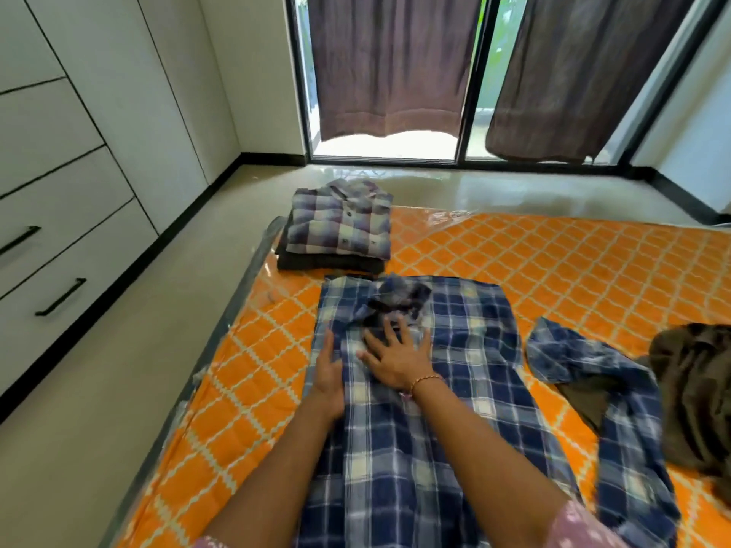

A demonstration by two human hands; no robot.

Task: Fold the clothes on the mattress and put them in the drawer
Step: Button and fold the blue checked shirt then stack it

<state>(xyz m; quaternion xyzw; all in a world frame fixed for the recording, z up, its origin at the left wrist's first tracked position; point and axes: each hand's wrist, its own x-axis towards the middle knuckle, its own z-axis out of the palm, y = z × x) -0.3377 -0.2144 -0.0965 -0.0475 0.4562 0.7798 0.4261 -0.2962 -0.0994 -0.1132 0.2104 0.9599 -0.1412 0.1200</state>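
A blue plaid shirt [415, 389] lies spread on the orange mattress [553, 270]. The right hand [399, 355] presses flat on it below the collar, fingers straight and spread. The left hand [328, 373] rests on edge along the shirt's left border, fingers extended. Folded clothes [338, 231] are stacked beyond; drawers [59, 270] stand left.

White wardrobe [118, 92] left — brown curtains [389, 65], glossy floor [118, 369].
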